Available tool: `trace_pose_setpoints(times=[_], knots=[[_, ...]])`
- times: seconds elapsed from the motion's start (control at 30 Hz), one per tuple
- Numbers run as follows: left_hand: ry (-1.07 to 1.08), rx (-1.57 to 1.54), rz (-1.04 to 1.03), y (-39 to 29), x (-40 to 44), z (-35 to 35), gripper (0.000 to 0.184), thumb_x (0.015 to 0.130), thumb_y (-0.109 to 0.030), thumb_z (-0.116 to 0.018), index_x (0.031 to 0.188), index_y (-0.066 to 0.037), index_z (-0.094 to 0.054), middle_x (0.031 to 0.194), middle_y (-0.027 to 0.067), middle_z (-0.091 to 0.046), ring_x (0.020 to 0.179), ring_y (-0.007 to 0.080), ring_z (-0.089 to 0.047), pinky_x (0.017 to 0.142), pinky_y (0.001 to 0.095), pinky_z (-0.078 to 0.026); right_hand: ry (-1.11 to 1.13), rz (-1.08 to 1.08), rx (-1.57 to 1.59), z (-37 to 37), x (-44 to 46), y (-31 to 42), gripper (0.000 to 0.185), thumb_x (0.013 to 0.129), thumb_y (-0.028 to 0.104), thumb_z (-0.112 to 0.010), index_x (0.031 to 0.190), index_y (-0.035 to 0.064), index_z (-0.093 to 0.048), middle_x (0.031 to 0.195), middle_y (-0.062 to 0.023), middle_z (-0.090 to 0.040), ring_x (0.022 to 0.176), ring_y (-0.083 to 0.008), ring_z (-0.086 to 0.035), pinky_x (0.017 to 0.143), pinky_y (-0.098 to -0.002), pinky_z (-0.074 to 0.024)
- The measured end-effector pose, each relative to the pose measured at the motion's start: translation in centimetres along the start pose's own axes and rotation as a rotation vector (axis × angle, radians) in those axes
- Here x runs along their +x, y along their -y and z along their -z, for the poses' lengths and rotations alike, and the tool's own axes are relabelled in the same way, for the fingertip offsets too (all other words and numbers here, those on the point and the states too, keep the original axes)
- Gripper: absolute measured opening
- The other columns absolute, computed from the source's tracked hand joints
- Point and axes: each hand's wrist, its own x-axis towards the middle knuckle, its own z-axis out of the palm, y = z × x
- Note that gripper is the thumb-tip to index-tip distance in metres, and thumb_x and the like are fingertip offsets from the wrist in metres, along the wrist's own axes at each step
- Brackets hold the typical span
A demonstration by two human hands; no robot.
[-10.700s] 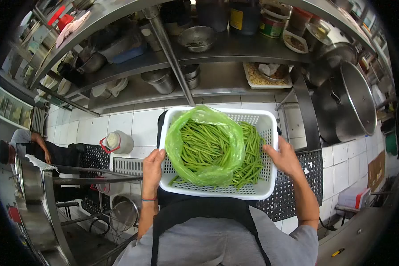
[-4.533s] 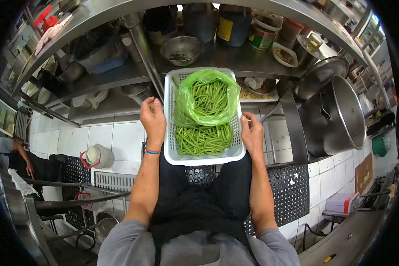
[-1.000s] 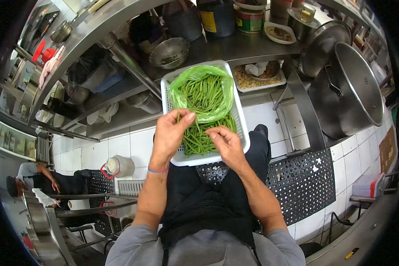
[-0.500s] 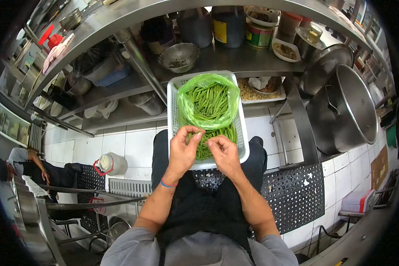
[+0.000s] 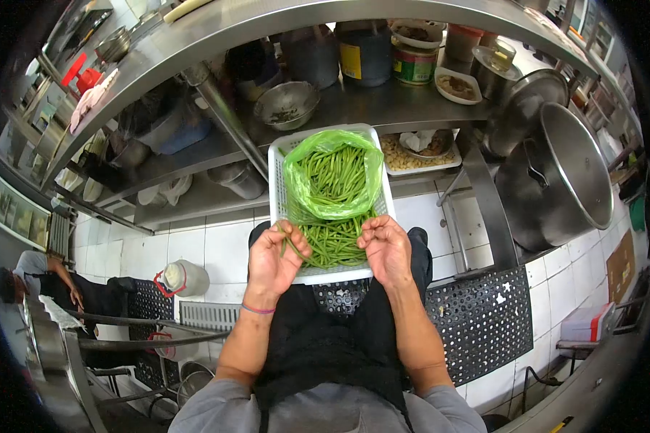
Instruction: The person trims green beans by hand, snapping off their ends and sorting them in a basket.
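Basket near shelf, perhaps touching.

Left hand palm-up, right hand apart

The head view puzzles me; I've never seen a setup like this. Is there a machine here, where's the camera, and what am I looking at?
There's no robot: the left hand and right hand are a person's own, bare. That person wears the camera on their head, looking forward and down. In front sits a white plastic basket. Loose green beans lie at its near end, and an open green plastic bag of more beans stands farther back. The left hand holds at least one bean; the right is curled at the basket's near right corner, and whether it holds anything I can't tell.
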Motion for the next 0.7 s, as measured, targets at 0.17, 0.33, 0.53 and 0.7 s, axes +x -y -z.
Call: trace_pose_setpoints(times=[0.17,0.33,0.53,0.7], knots=[[-0.066,0.522,-0.076,-2.1,0.8,-4.2,0.009,0.095,-0.013,-0.056,0.092,-0.006,-0.059,0.068,-0.0012,-0.046,0.051,0.0055,-0.036,0.041,0.0240,-0.030,0.001,-0.007,-0.024,-0.4,-0.6,0.3,0.011,0.087,0.002,-0.050,0.094,-0.0005,-0.058,0.080,-0.0061,-0.054,0.068,-0.0135,-0.049,0.063,-0.0307,-0.0440],[0.238,2.032,-0.675,-3.4,6.1,-6.7,0.016,0.090,-0.018,-0.066,0.087,-0.003,-0.072,0.065,0.0156,-0.063,0.062,0.0252,-0.065,0.055,0.0401,-0.050,0.045,0.051,-0.290,-0.5,-0.7,-0.4,0.014,0.093,0.005,-0.051,0.097,-0.0007,-0.063,0.067,0.0033,-0.047,0.053,-0.0050,-0.037,0.049,-0.0232,-0.0338],[0.390,2.490,-0.442,-2.5,9.4,-5.3,0.016,0.085,-0.022,-0.069,0.090,-0.009,-0.077,0.079,0.0176,-0.071,0.078,0.0367,-0.071,0.070,0.0477,-0.056,0.038,0.084,-0.434,-0.4,-1.1,-1.2,0.014,0.098,0.005,-0.054,0.099,-0.0006,-0.067,0.067,0.0089,-0.049,0.049,0.0011,-0.032,0.044,-0.0196,-0.0225],[0.456,2.315,-0.705,-3.7,9.1,-5.0,0.015,0.087,-0.019,-0.069,0.091,-0.007,-0.077,0.079,0.0191,-0.071,0.073,0.0351,-0.071,0.064,0.0446,-0.055,0.026,0.072,-0.467,-0.8,-1.1,-1.0,0.014,0.099,0.006,-0.055,0.099,-0.0001,-0.068,0.067,0.0091,-0.048,0.049,0.0012,-0.033,0.043,-0.0198,-0.0219]])
